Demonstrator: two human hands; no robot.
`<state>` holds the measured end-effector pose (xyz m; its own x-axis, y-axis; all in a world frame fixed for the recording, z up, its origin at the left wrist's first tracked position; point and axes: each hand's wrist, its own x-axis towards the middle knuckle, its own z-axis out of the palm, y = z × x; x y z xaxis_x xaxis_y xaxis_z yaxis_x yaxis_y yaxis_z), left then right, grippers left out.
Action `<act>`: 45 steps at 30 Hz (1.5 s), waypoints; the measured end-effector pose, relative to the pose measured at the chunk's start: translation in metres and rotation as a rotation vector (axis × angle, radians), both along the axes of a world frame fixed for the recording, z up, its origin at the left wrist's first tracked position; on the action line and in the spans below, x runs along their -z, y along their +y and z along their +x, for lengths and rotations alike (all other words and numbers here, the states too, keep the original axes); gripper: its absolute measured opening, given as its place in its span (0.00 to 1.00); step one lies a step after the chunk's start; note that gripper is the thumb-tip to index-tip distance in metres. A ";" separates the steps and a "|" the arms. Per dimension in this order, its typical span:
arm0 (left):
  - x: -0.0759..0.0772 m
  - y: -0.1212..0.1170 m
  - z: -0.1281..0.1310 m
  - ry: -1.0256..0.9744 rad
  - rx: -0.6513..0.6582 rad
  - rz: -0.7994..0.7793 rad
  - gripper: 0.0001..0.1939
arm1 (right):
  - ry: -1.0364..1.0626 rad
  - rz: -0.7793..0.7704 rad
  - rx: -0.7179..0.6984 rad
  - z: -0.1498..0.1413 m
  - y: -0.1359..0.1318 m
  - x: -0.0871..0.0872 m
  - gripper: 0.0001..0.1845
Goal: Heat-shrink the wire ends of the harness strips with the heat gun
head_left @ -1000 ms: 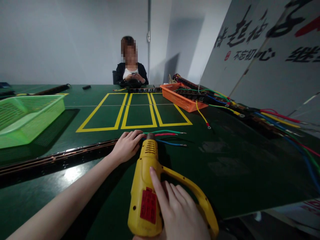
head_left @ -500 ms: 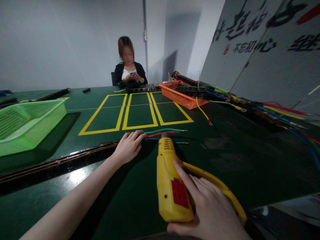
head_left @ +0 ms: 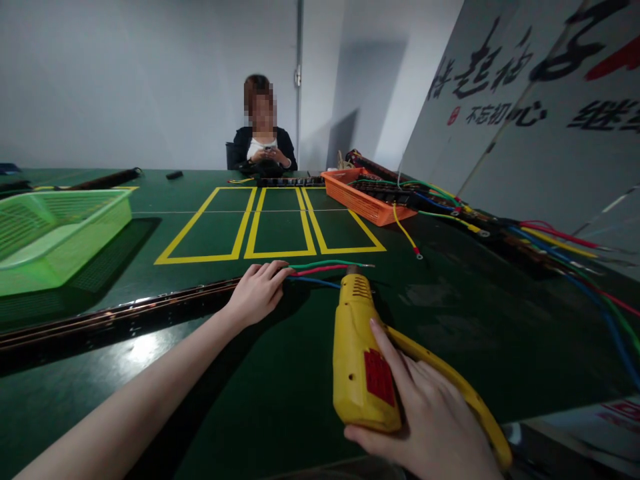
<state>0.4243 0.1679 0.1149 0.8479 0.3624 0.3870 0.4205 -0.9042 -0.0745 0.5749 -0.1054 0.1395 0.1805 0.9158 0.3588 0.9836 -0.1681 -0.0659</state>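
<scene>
My right hand (head_left: 425,407) is wrapped round a yellow heat gun (head_left: 360,353) with a red label. The gun's nozzle lies over the end parts of a red wire (head_left: 320,269) and a blue wire (head_left: 315,281), hiding their tips. A green wire (head_left: 330,264) runs just beyond, its bare metal end in sight. My left hand (head_left: 260,290) is closed over the wires where they leave a long dark bar (head_left: 150,313) with copper-coloured strips. Its fingers partly cover that spot.
On the left stands a green plastic basket (head_left: 75,233). An orange basket (head_left: 360,200) holding dark bars sits at the far right, with coloured wires (head_left: 565,240) spread beside it. Yellow tape frames (head_left: 280,255) mark the green table (head_left: 280,400). A person (head_left: 265,143) sits opposite.
The heat gun in my right hand has shifted right along the wires, toward their ends, and now covers the red and blue tips. My left hand stays in place.
</scene>
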 end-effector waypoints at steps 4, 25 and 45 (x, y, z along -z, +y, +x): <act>0.000 -0.001 0.000 -0.005 -0.009 -0.008 0.20 | -0.064 0.068 -0.036 -0.012 0.005 0.004 0.65; -0.001 -0.001 -0.001 0.013 -0.003 0.017 0.20 | -0.004 -0.004 -0.263 -0.045 0.027 0.001 0.52; -0.001 -0.002 -0.001 -0.003 -0.001 -0.015 0.20 | 0.018 -0.010 0.009 0.002 -0.001 0.002 0.64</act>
